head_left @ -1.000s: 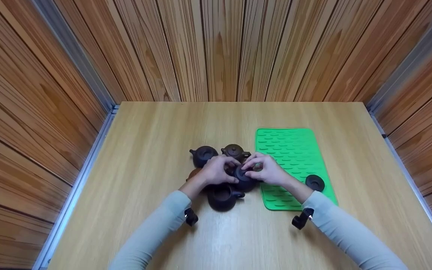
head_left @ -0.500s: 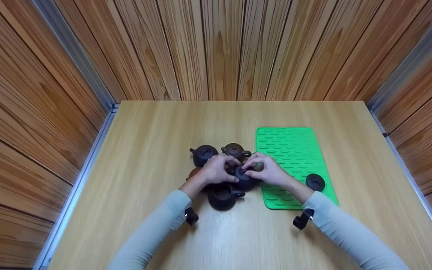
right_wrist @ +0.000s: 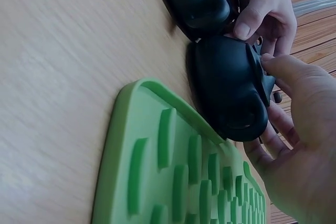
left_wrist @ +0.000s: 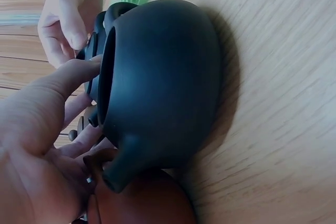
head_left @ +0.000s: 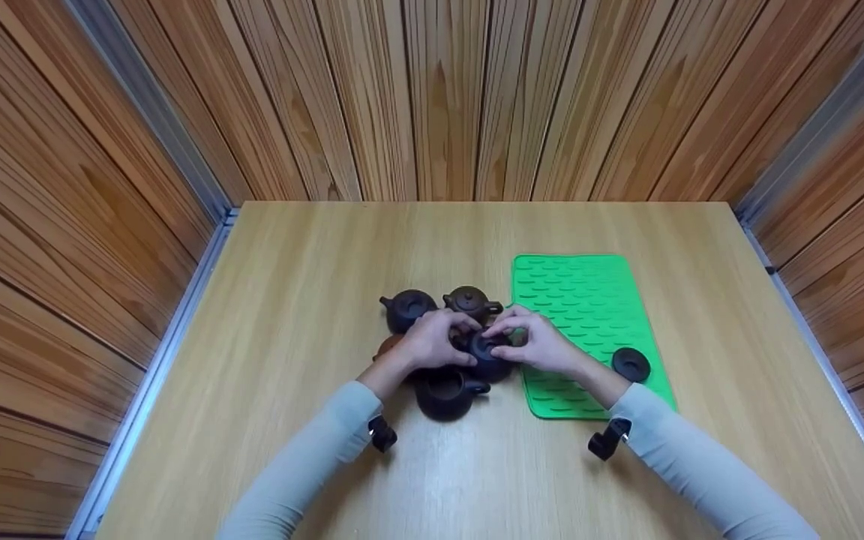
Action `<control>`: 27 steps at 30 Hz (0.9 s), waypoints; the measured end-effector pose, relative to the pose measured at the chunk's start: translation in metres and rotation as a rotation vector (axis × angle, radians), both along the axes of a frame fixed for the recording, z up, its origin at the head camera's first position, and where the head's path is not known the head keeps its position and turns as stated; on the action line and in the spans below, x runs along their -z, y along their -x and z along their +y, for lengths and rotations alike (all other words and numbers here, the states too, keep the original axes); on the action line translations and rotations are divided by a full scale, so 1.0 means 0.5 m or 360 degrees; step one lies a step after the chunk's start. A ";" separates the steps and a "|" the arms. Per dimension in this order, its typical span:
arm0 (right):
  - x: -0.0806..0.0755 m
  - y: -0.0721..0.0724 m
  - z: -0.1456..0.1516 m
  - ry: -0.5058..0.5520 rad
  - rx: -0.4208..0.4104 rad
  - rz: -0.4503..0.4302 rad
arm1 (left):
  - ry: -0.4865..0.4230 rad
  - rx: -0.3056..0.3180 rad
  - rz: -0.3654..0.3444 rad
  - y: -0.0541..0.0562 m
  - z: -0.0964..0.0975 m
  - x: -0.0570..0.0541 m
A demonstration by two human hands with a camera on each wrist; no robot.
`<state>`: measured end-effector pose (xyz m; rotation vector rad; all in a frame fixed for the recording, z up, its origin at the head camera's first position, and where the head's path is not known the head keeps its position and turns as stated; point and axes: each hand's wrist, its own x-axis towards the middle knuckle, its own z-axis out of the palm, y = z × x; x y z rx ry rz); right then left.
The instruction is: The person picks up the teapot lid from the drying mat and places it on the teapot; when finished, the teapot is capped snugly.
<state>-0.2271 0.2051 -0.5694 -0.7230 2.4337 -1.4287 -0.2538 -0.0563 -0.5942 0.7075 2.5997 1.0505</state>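
Note:
My left hand (head_left: 432, 343) steadies a black teapot (head_left: 493, 367) near the mat, thumb on its near shoulder and fingers round the far side. The right hand (head_left: 541, 343) has its thumb and fingers at opposite sides of that teapot's dark lid (right_wrist: 255, 72); the lid sits on the opening. Just in front, a lidless black teapot (left_wrist: 163, 77) stands upright, its mouth showing below my left thumb. A reddish-brown teapot (left_wrist: 142, 200) lies mostly hidden under the left hand and wrist.
Behind the hands stand another black teapot (head_left: 408, 309) and a dark brown lidded one (head_left: 468, 300). A ridged green mat (head_left: 574, 292) lies to the right, bearing a loose round black lid (head_left: 631, 365). Wooden walls enclose the table (head_left: 312, 255).
The right thumb and fingers have spread slightly apart over the lid, and the right wrist has shifted a little to the right. The left hand and the teapots stay put.

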 end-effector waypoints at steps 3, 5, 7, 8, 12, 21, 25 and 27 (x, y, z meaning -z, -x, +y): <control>0.001 -0.002 0.002 -0.0034 0.0001 0.0008 | 0.0010 -0.0003 0.0008 0.000 -0.003 0.006; 0.001 -0.003 0.003 -0.0049 0.0006 0.0008 | -0.0002 -0.0018 0.0004 -0.005 -0.006 -0.002; 0.000 -0.005 0.003 -0.0059 0.0010 0.0001 | -0.0022 -0.0036 0.0006 -0.019 -0.008 -0.028; -0.001 -0.006 0.003 -0.0062 0.0012 -0.0006 | -0.0037 -0.0048 0.0011 -0.027 -0.009 -0.043; -0.002 -0.008 0.005 -0.0076 0.0013 -0.0005 | -0.0090 -0.0131 0.0053 -0.065 -0.015 -0.103; -0.004 -0.007 0.005 -0.0078 0.0007 -0.0020 | -0.0304 -0.0251 0.0152 -0.134 -0.048 -0.131; -0.005 -0.009 0.005 -0.0074 0.0005 -0.0019 | -0.0373 -0.0249 0.0204 -0.166 -0.066 -0.128; -0.006 -0.009 0.005 -0.0080 0.0004 -0.0016 | -0.0408 -0.0250 0.0226 -0.179 -0.076 -0.124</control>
